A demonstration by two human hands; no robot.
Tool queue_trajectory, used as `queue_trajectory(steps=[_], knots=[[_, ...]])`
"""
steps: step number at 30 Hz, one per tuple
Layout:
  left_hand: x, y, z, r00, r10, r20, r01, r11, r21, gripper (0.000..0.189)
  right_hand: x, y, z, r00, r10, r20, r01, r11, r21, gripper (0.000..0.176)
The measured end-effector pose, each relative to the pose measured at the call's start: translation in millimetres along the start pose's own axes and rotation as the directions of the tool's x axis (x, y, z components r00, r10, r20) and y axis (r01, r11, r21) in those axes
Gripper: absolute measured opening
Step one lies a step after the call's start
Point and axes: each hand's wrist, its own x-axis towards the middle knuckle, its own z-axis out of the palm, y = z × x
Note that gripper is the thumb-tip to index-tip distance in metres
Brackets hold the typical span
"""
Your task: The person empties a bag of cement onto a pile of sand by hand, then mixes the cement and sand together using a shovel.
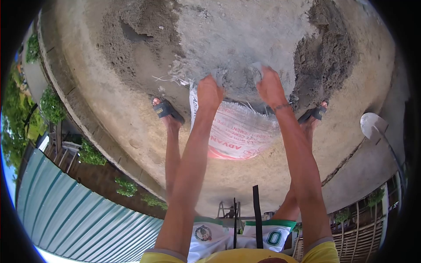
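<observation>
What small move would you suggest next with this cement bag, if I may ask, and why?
I would probably lift the cement bag slightly and shake it over the grey powder: the left hand and right hand both appear closed on its edges, beside the powder, and it looks fairly flat. Its inside is hidden, so any leftover is uncertain.

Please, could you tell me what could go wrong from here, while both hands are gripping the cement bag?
1. The left hand and right hand are bare, right beside the grey powder; if it is cement, it might irritate the skin.
2. The cement bag has loose threads near its gripped end, so it could tear or slip under a hard pull.
3. The left sandal leaves toes bare, so powder might reach them.
</observation>
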Motion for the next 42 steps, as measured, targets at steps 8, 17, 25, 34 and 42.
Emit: queue_trajectory(steps=[8,17,25,34,42], knots=[[31.4,22.1,-15.1,0.998,0.041,-0.048,-0.035,0.993,0.113,0.051,-8.6,-0.3,35.6,0.995,-0.089,-0.048,0.093,0.992,0.088,0.045],[-3.4,-6.1,11.5,0.985,0.080,0.154,-0.118,0.961,0.250,0.060,-40.7,-11.4,69.7,0.954,-0.291,0.070,0.295,0.872,-0.390,0.028],[42.7,-16.5,2.5,0.984,0.142,0.104,-0.159,0.970,0.183,0.044,6.5,-7.4,62.9,0.979,-0.038,0.201,0.085,0.969,-0.230,0.020],[54.3,-7.0,29.1,0.963,0.179,-0.203,-0.094,0.925,0.369,0.053,62.5,-21.0,68.3,0.930,-0.358,-0.088,0.262,0.809,-0.526,0.035],[18.7,3.5,59.9,0.992,0.094,-0.089,-0.077,0.982,0.175,0.038,44.4,6.9,48.0,0.979,-0.034,0.203,0.121,0.894,-0.431,0.029]])
